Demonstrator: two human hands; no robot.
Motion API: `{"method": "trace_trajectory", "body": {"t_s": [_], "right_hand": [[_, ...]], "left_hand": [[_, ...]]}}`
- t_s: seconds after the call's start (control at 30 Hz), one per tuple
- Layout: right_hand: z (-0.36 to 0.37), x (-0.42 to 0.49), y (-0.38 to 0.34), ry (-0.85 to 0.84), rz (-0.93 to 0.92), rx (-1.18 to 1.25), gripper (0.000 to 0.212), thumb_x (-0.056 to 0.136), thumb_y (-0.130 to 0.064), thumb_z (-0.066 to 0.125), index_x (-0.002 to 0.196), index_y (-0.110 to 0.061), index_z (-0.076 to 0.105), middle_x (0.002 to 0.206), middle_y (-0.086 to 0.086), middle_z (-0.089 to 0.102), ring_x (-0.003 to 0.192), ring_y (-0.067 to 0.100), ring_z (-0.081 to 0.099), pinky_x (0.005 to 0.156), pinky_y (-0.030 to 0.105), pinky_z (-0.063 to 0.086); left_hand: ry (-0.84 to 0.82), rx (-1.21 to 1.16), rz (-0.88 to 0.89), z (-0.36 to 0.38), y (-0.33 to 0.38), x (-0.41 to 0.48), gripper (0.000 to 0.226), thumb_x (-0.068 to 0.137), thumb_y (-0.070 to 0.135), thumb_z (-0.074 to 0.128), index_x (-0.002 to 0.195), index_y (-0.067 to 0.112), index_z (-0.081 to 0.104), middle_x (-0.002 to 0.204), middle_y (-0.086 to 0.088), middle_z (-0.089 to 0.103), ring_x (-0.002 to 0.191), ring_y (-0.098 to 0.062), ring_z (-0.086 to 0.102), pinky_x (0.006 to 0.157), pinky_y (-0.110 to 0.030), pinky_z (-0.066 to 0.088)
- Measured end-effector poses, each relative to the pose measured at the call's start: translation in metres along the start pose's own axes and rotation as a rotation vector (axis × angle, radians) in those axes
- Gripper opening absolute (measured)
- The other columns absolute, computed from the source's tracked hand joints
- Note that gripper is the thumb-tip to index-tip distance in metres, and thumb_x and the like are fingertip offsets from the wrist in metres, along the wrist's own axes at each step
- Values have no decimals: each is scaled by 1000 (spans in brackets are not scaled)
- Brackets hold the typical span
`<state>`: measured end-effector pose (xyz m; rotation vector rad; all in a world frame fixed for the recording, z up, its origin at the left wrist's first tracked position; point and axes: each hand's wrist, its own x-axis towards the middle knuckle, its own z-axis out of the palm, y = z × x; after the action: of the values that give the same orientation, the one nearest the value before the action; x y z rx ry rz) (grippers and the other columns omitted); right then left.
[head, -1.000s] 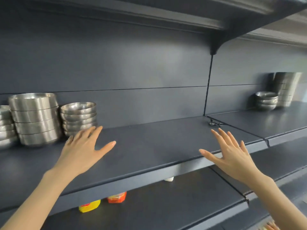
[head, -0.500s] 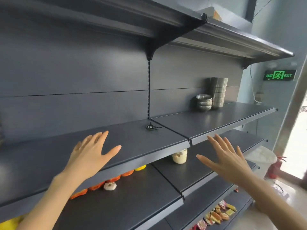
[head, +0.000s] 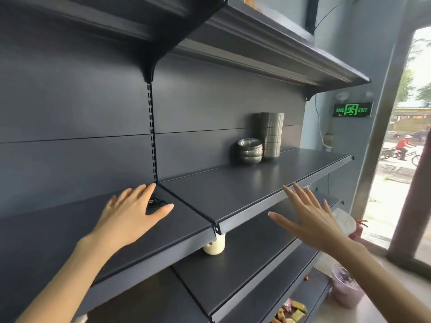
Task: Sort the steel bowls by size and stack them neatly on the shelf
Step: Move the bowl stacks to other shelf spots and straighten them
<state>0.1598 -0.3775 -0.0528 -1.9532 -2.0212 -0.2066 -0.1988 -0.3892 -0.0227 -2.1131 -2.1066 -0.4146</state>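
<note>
A short stack of nested steel bowls (head: 250,151) stands beside a taller steel stack (head: 270,135) at the shelf's (head: 233,194) back edge. The left hand (head: 130,215) and right hand (head: 310,217) are spread flat, holding nothing.

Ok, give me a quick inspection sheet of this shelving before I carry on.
Surface: dark metal shelf, two panels joined.
Job's things: short steel bowl stack beside taller steel stack, at the back.
Clutter: small black object beside left hand; cream tub on shelf below; snack packets lower.
Grips: left hand and right hand open, holding nothing.
Cables: white wire on the wall.
Surroundings: exit sign; window on the right.
</note>
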Motion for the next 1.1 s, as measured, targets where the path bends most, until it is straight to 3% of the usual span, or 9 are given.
{"method": "trace_trajectory", "body": {"t_s": [0.1, 0.33, 0.5, 0.8, 1.1], "right_hand": [[6, 30, 23, 9, 3, -3, 102, 65, -87, 10, 152, -33, -1, 161, -4, -6, 149, 20, -6, 117, 51, 2], [23, 83, 71, -7, -15, 27, 115, 53, -92, -2, 152, -33, -1, 162, -4, -5, 149, 21, -6, 117, 51, 2], [35, 132, 111, -7, -61, 72, 101, 68, -86, 13, 153, -32, 1, 162, -4, -5, 149, 21, -6, 117, 51, 2], [52, 217, 204, -61, -191, 103, 95, 74, -83, 20, 153, -33, -1, 161, -5, -7, 149, 21, -7, 117, 52, 1], [61, 284, 267, -42, -244, 196, 89, 78, -79, 29, 152, -31, 12, 161, -7, 4, 149, 19, 2, 118, 50, 7]], "left_hand": [[-1, 10, -1, 10, 22, 29, 83, 87, 74, 19, 154, 27, 8, 161, 8, 14, 147, -18, 15, 118, -43, 19], [-69, 34, -1, 23, 79, 81, 85, 85, 76, 18, 154, 29, 4, 161, 8, 10, 148, -18, 12, 119, -43, 14], [-65, 47, -43, 34, 119, 109, 87, 83, 77, 17, 154, 30, 4, 161, 9, 11, 148, -16, 13, 118, -41, 17], [-39, 47, -190, 68, 205, 152, 89, 81, 79, 16, 154, 30, 5, 161, 9, 11, 147, -16, 15, 117, -42, 19], [-3, 114, -331, 94, 269, 184, 87, 83, 77, 16, 154, 28, 4, 162, 5, 7, 148, -19, 10, 119, -43, 15]]}}
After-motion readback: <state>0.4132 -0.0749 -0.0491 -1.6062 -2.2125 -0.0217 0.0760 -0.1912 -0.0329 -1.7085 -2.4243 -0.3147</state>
